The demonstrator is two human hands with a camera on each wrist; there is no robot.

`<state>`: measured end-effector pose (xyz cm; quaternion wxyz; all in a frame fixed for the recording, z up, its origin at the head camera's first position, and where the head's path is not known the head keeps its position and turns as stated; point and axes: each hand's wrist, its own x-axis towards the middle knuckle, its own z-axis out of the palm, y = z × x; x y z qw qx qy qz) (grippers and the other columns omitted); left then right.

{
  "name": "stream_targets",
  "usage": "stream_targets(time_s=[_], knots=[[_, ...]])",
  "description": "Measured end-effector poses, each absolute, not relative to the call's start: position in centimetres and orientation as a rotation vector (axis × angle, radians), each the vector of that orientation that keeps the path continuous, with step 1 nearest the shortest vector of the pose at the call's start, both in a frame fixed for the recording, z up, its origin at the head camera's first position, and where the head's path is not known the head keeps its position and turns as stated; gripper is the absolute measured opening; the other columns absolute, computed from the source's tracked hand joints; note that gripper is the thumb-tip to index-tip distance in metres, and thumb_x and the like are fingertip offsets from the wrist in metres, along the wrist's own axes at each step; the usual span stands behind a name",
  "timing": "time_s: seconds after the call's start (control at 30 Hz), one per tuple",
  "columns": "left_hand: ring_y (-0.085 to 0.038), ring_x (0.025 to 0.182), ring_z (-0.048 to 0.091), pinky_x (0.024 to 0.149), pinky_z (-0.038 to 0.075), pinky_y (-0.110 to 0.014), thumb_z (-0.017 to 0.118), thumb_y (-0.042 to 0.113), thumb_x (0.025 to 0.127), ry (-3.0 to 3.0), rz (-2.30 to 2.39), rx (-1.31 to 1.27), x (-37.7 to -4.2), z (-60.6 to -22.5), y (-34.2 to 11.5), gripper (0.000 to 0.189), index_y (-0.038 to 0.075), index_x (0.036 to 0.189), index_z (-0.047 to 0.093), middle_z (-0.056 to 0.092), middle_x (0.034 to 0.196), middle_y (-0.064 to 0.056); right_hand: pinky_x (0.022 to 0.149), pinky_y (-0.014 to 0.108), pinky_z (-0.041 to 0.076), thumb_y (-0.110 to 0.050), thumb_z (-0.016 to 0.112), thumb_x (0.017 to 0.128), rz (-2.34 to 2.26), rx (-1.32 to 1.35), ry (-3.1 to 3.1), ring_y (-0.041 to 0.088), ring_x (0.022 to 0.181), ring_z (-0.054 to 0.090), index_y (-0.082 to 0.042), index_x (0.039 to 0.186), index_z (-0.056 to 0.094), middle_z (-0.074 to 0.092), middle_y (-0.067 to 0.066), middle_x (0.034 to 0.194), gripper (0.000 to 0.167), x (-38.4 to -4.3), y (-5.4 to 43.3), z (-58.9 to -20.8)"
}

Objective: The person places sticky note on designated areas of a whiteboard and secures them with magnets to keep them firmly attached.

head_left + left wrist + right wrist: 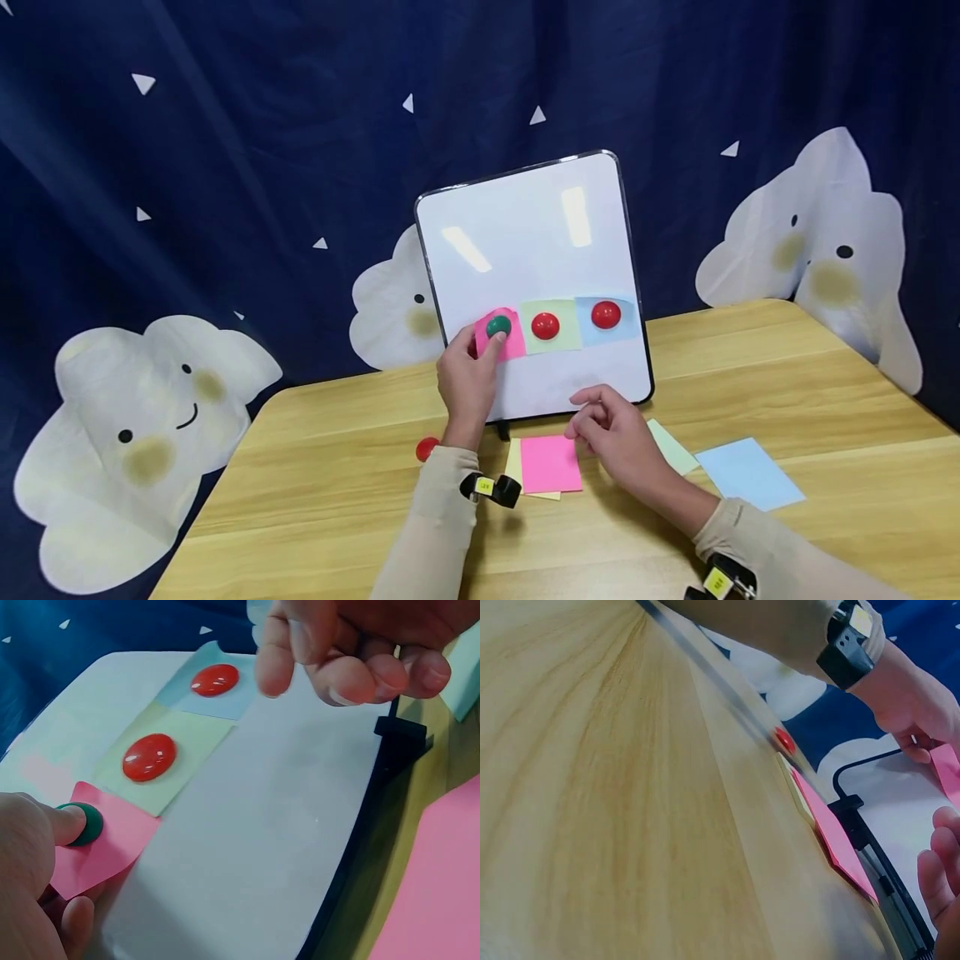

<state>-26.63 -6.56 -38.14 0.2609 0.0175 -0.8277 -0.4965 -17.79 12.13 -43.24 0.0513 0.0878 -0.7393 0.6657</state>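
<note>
A whiteboard stands upright on the wooden table. Across it run a pink sticky note, a pale green note and a light blue note. The green and blue notes each carry a red round magnet. On the pink note my left hand holds a green round magnet, thumb on its face and fingers curled by the note's edge. My right hand, fingers loosely bent and holding nothing, hovers before the board's lower right part.
Below the board lie a pink note over a yellow one. Farther right are a pale green note and a blue note. Another red magnet sits beside my left wrist. A dark blue curtain hangs behind the table.
</note>
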Motion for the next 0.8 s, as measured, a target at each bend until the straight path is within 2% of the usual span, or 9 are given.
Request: stream_targets(time_s=[0.33, 0.6, 0.8], knots=[[-0.019, 0.074, 0.055, 0.063, 0.045, -0.034, 0.079, 0.034, 0.088, -2.232, -1.252, 0.080, -26.95, -38.42, -5.81, 0.042, 0.011, 0.120, 0.066, 0.064, 0.084, 0.000, 0.064, 0.034, 0.054, 0.005, 0.052, 0.097, 2.016, 0.268, -2.279, 0.040, 0.073, 0.060, 0.003, 0.117, 0.055, 0.067, 0.012, 0.082, 0.021, -17.93, 12.12, -43.45], [-0.016, 0.081, 0.057, 0.069, 0.048, -0.034, 0.078, 0.035, 0.088, -2.230, -1.152, 0.081, -26.99, -38.39, -5.73, 0.046, 0.011, 0.125, 0.062, 0.065, 0.099, 0.000, 0.065, 0.030, 0.053, 0.004, 0.052, 0.097, 2.003, 0.270, -2.301, 0.039, 0.075, 0.060, 0.003, 0.117, 0.055, 0.067, 0.011, 0.081, 0.020, -17.95, 12.10, -43.43], [-0.017, 0.082, 0.056, 0.069, 0.047, -0.034, 0.078, 0.035, 0.088, -2.220, -1.143, 0.069, -26.83, -38.54, -5.70, 0.046, 0.011, 0.124, 0.062, 0.063, 0.099, -0.001, 0.065, 0.027, 0.051, 0.003, 0.053, 0.096, 2.001, 0.272, -2.310, 0.037, 0.074, 0.060, 0.003, 0.116, 0.055, 0.067, 0.010, 0.081, 0.020, -17.82, 12.10, -43.42]])
